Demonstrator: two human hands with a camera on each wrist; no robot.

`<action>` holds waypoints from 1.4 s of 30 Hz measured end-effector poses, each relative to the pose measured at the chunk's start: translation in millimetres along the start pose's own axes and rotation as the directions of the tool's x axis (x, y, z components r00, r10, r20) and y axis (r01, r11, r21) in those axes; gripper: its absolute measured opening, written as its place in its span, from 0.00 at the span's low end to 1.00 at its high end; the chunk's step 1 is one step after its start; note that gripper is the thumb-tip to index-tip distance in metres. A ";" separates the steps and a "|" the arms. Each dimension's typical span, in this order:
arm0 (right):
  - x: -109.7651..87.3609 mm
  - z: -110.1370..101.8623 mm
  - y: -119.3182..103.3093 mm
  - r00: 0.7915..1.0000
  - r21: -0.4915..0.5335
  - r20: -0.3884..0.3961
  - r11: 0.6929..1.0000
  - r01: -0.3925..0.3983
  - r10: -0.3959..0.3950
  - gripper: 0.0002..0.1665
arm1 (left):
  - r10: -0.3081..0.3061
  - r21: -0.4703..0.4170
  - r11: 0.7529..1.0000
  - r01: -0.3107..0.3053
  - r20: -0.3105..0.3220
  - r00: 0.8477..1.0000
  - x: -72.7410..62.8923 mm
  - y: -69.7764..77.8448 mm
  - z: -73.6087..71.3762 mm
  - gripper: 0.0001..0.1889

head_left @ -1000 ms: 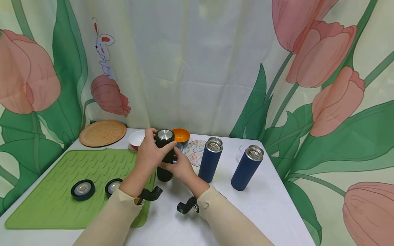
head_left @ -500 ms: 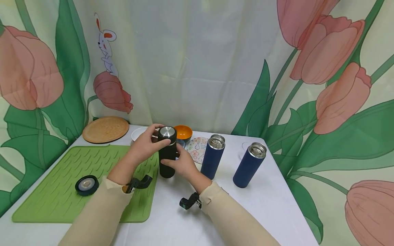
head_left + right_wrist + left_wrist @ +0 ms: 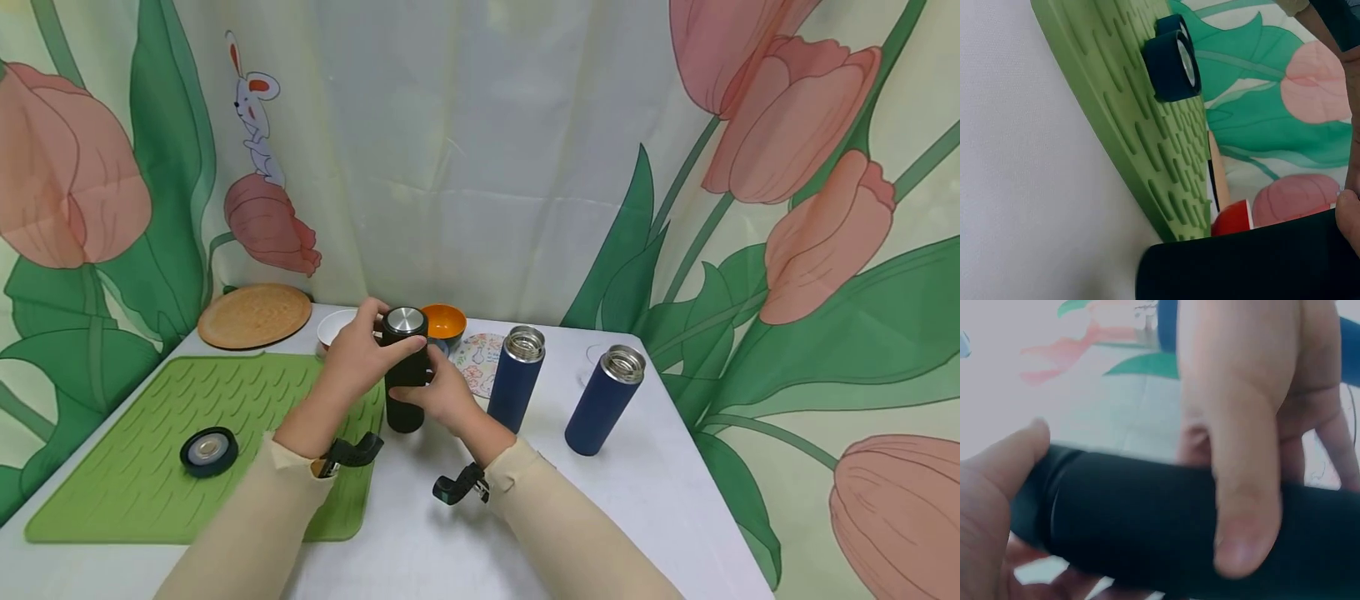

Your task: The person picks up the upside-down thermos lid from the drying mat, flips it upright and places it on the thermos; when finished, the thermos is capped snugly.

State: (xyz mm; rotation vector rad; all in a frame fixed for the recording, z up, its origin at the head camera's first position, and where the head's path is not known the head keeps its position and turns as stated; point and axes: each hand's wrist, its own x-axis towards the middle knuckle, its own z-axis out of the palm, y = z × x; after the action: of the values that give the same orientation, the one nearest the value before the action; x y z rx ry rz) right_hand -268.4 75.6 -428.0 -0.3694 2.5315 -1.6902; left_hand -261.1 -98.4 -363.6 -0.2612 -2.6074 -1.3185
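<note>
A black thermos (image 3: 406,412) with a steel-topped black lid (image 3: 405,320) stands upright on the table just right of the green mat. My left hand (image 3: 354,354) grips its lid, with the thumb across the near side and the fingers behind. Lower down, my right hand (image 3: 447,398) holds the body; its thumb (image 3: 1244,531) lies along the black wall in the left wrist view. A dark lid (image 3: 209,452) lies upside down on the mat. In the right wrist view a second lid (image 3: 1166,24) shows, which my left arm hides from the head view.
Two lidless blue thermoses, one nearer (image 3: 515,383) and one farther right (image 3: 602,408), stand right of my hands. Behind are an orange bowl (image 3: 442,320), a white-and-red bowl (image 3: 333,324), a floral disc (image 3: 478,360) and a round wooden board (image 3: 255,316). The green mat (image 3: 150,500) covers the left.
My left hand has turned about the lid, and its forearm has swung left, covering the second lid on the mat. The right hand keeps holding the thermos body. The head view has shifted slightly.
</note>
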 end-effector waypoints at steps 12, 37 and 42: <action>-0.6 1.4 -2.4 1.000 -0.024 -0.006 1.000 0.000 -0.001 0.44 | 0.073 -0.134 0.990 -0.043 0.230 0.971 13.3 -18.5 -20.3 0.36; 1.7 2.9 -1.2 1.000 -0.059 0.005 0.998 0.019 -0.019 0.44 | 0.157 -0.135 0.983 -0.124 0.273 0.949 17.7 -25.4 -24.3 0.41; 0.4 2.7 -0.9 1.000 -0.103 -0.007 0.995 -0.009 0.008 0.49 | 0.043 0.082 0.995 -0.047 0.051 0.998 -0.5 -1.3 -3.1 0.53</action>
State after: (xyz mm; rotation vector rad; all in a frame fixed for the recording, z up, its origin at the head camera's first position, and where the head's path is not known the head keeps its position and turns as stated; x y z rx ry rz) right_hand -268.1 72.7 -428.2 -0.3599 2.6281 -1.5651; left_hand -260.7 -101.7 -362.9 -0.3413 -2.6730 -1.2002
